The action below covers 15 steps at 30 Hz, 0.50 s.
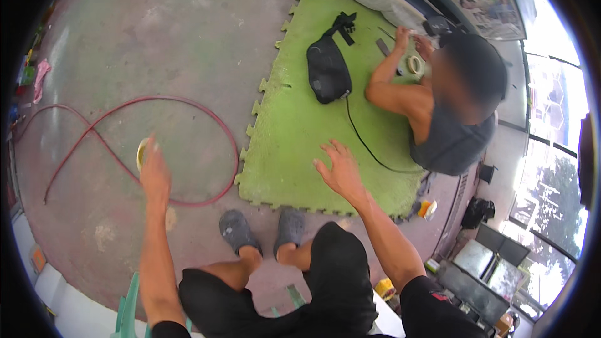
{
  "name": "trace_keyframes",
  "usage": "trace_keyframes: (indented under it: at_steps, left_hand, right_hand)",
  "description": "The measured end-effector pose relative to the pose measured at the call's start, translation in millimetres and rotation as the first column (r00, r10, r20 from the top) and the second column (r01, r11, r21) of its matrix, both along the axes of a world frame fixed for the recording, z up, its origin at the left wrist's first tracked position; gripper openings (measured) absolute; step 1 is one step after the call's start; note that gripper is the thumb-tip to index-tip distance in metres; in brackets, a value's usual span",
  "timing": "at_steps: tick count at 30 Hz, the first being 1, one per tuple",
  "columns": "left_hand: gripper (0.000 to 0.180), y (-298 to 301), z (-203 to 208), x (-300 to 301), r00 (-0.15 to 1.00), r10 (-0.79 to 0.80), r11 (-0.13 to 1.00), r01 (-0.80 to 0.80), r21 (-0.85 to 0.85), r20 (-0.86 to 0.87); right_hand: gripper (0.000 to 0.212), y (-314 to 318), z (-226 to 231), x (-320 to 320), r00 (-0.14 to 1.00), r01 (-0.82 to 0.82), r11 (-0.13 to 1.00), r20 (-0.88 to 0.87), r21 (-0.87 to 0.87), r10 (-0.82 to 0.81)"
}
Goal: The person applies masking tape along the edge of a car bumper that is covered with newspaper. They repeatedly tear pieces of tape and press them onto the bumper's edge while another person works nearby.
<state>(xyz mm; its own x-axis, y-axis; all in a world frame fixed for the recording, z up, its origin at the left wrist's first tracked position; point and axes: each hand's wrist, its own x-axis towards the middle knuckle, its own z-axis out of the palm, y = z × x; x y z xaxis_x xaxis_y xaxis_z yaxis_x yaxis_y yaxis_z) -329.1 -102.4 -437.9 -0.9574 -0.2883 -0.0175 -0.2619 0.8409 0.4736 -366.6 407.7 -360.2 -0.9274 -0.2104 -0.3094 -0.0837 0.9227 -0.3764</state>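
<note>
My left hand [155,172] is stretched out over the floor at the left, its fingers closed on a roll of tape [141,153] with a yellowish rim. The hand hides much of the roll and is slightly blurred. Over the near part of the green foam mat [294,150], my right hand [341,169] hangs with fingers apart and nothing in it. Farther off on the mat lies a black waist bag [329,70] with its strap bunched at the far end. From beneath it a thin black cord [363,142] curves toward the right edge.
A red hose [216,116] loops across the concrete floor. At the right, a person in a grey sleeveless top [460,134] sits bent over the mat, both hands on something small; another tape roll [414,64] lies nearby. Metal boxes [474,258] stand at the lower right, by the windows.
</note>
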Motion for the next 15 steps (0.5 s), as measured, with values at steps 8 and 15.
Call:
trace_keyframes:
  at_steps: [8, 15]
  left_hand:
    - [0.050, 86.5, -139.4, -303.8, 0.953, -0.271, 0.948, 0.240, -0.209, -0.134]
    - [0.049, 128.4, -192.6, -344.3, 0.964, -0.112, 0.948, 0.031, -0.316, -0.240]
  right_hand:
    - [0.063, -67.8, -111.9, -164.9, 0.951, -0.165, 0.971, -0.233, 0.173, 0.203]
    - [0.093, -48.5, -132.8, -255.5, 0.932, 0.214, 0.910, -0.353, 0.356, -0.081]
